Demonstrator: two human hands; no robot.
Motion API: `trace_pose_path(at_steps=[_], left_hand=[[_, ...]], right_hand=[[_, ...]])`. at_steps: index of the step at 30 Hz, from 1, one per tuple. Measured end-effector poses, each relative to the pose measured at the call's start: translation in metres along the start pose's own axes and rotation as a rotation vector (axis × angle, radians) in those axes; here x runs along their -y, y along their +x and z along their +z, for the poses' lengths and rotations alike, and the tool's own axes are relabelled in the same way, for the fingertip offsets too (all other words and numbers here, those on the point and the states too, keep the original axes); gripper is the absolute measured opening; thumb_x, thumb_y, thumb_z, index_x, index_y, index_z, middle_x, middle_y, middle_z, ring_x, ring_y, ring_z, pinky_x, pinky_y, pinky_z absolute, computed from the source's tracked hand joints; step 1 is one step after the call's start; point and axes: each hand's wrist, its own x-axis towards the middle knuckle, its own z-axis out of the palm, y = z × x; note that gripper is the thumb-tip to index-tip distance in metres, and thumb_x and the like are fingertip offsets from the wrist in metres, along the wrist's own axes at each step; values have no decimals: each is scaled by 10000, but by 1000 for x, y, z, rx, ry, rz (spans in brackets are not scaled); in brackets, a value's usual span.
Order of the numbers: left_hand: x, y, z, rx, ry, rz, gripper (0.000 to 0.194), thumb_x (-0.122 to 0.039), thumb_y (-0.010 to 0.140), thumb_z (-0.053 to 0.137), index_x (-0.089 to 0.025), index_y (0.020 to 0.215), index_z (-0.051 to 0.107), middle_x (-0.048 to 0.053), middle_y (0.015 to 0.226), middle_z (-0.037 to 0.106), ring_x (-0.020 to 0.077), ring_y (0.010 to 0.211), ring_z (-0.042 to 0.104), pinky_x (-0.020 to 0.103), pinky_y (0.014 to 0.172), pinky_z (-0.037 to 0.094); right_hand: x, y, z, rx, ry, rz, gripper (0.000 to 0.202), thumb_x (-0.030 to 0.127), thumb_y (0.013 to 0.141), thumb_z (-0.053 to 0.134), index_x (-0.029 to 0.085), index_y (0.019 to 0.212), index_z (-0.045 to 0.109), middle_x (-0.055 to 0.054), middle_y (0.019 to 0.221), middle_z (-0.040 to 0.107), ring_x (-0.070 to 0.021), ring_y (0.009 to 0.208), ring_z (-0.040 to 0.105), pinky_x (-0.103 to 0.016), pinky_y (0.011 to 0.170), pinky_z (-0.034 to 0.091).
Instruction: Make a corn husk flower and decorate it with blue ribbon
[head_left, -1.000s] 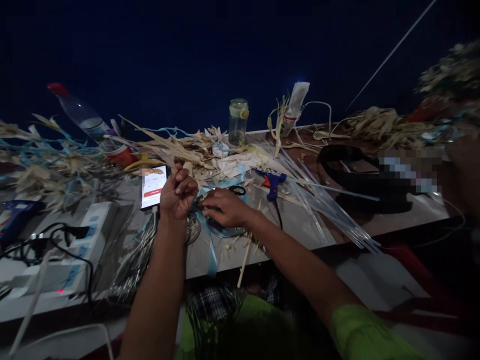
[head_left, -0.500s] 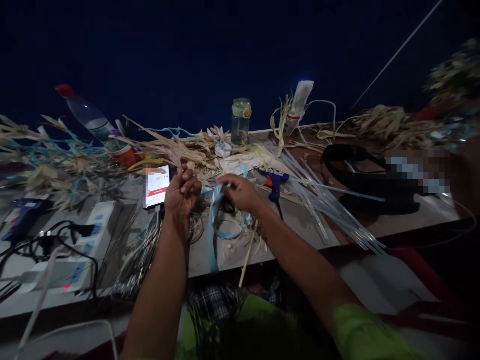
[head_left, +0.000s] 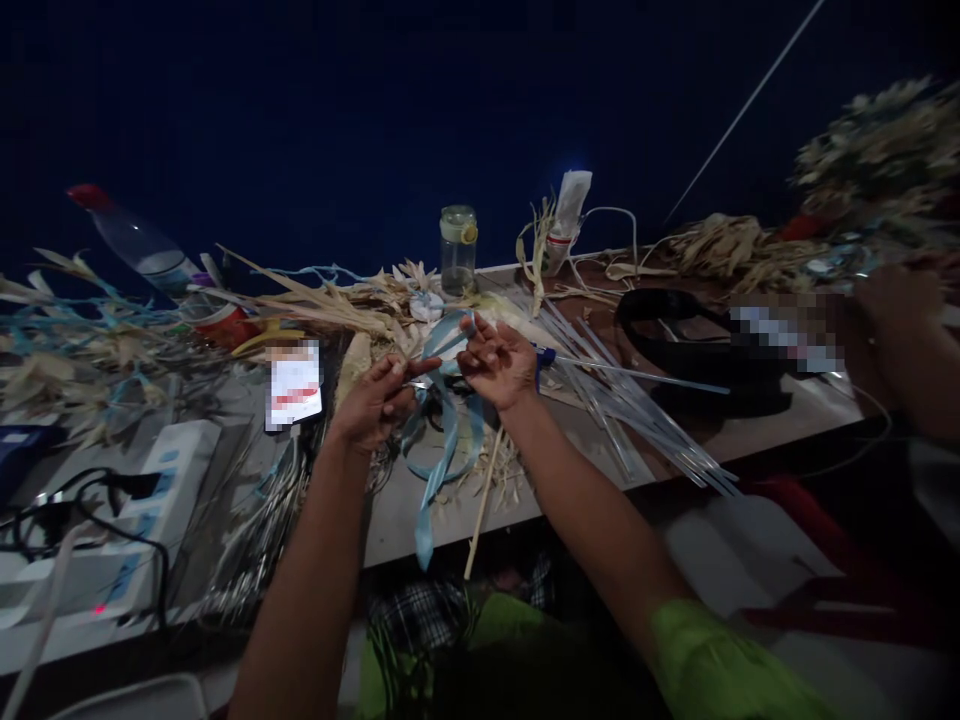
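My right hand point(head_left: 499, 365) is turned palm up, its thumb and fingertips closed on a light blue ribbon point(head_left: 454, 425). The ribbon hangs in loops below the fingers, one tail dangling past the table's front edge. Close by on the left, my left hand point(head_left: 377, 402) has its fingers curled in a pinch, with the index finger pointing at the right hand. Whatever is in that pinch is too small and dark to make out. A pale stick point(head_left: 486, 500) juts over the edge below the ribbon, among plant scraps.
Dried husks point(head_left: 375, 300) lie behind my hands near a clear bottle point(head_left: 458, 255). Clear glue sticks point(head_left: 637, 410) spread rightward beside a black band point(head_left: 652, 340). A lit phone point(head_left: 294, 385) and power strip point(head_left: 161, 500) are left. Another person's hand point(head_left: 900, 300) is far right.
My right hand has turned palm up and lifted its part of the ribbon. My left hand has moved nearer to it, index finger now extended. The view has shifted slightly.
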Motion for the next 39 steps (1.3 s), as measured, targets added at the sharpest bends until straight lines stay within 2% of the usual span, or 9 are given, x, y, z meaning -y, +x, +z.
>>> trace_pose_path(at_steps=[5, 9, 11, 13, 19, 24, 28, 34, 39], left_hand=[[-2, -2, 0, -74, -56, 151, 141, -252, 726, 609, -174, 793, 512, 81, 1063, 640, -35, 342, 227, 147, 365, 284], [4, -5, 4, 8, 24, 37, 188, -255, 706, 637, -168, 736, 472, 91, 1102, 625, -25, 348, 279, 172, 384, 322], [6, -6, 4, 35, 35, 21, 205, -252, 692, 653, -169, 737, 471, 92, 1083, 633, -24, 346, 275, 193, 412, 354], [7, -7, 4, 29, 29, 46, 211, -261, 686, 660, -172, 749, 479, 82, 1057, 643, -27, 344, 262, 205, 437, 375], [6, -5, 4, 35, 17, 93, 228, -264, 662, 683, -175, 730, 484, 57, 1054, 634, -22, 361, 301, 209, 452, 387], [6, -3, 5, -68, -45, 144, 221, -294, 676, 674, -180, 789, 521, 4, 824, 635, -18, 347, 273, 169, 351, 267], [5, -5, 4, -2, -34, 140, 194, -280, 685, 667, -162, 748, 527, -26, 711, 569, -32, 322, 256, 164, 344, 269], [-7, -7, -1, -111, -147, 352, 99, -288, 768, 580, -197, 776, 542, -23, 754, 567, -28, 345, 246, 177, 443, 389], [5, -4, 9, 12, 10, 63, 167, -235, 727, 626, -152, 720, 481, 35, 868, 636, -20, 359, 275, 156, 376, 315]], right_hand=[[0, -3, -3, 58, 63, -121, 269, 414, 755, 420, 246, 879, 590, 2, 795, 624, -94, 581, 509, -339, 683, 481], [4, -4, -6, 72, 94, -181, 412, 442, 772, 267, 226, 812, 615, 0, 873, 629, -137, 932, 571, -371, 825, 449], [7, -3, -8, 32, 92, -198, 374, 468, 761, 332, 247, 857, 619, -12, 965, 633, -164, 1011, 550, -406, 838, 454], [11, -1, -9, -24, 90, -225, 332, 487, 731, 445, 281, 933, 608, -27, 1012, 628, -189, 1039, 536, -446, 830, 464], [13, -1, -9, -81, 58, -271, 331, 514, 724, 477, 298, 947, 593, -24, 924, 629, -208, 1069, 520, -463, 830, 453], [8, -10, 0, 83, 6, -158, 268, 465, 676, 539, 267, 854, 570, -24, 879, 609, -226, 1022, 540, -432, 772, 476], [3, -12, 10, 200, -47, -158, 285, 442, 654, 566, 213, 823, 590, -34, 830, 588, -220, 1017, 545, -418, 868, 451], [3, -3, 4, 49, 58, -183, 278, 428, 698, 529, 201, 846, 590, -56, 952, 624, -195, 1072, 524, -412, 911, 448], [4, -4, 0, 124, 194, -176, 265, 380, 743, 493, 218, 921, 606, -31, 1029, 624, -185, 1134, 488, -408, 978, 397]])
